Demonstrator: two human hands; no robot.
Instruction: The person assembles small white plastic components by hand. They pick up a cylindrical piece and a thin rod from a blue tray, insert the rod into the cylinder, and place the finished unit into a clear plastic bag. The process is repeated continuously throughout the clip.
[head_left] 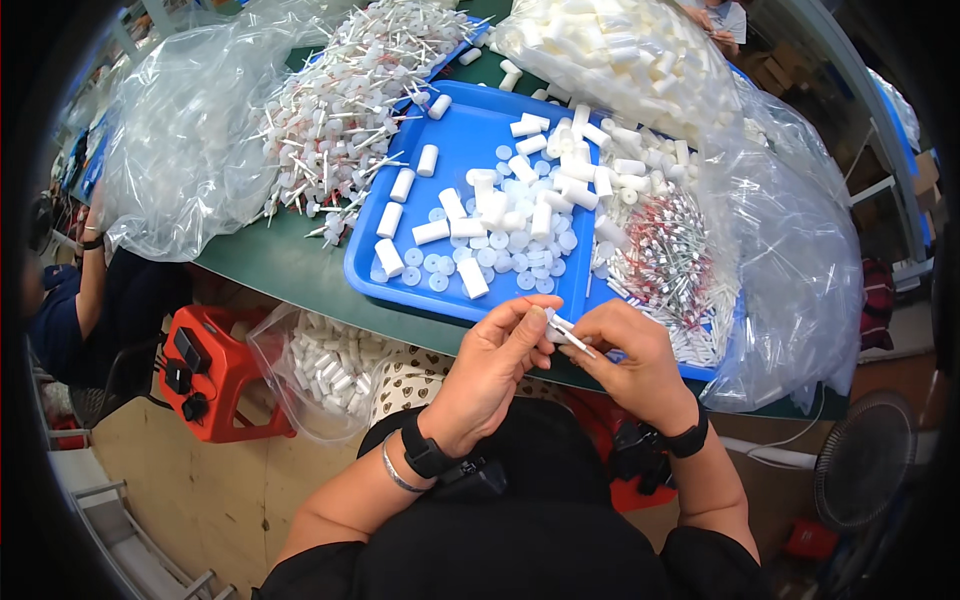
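In front of my body, just over the near edge of the blue tray, both hands come together on a small part. My left hand pinches one end of it between thumb and fingertips. My right hand grips it from the other side, fingers curled. Between them shows a thin white stick part; its far end is hidden by my fingers. Beyond my hands the tray holds white foam-like cylinders and flat translucent discs, with several cylinders lined up along its left side.
A heap of white stick parts with discs lies left of the tray. Small red-and-white pieces fill the right. Plastic bags flank the table; one holds cylinders. A red stool, a fan and other people are nearby.
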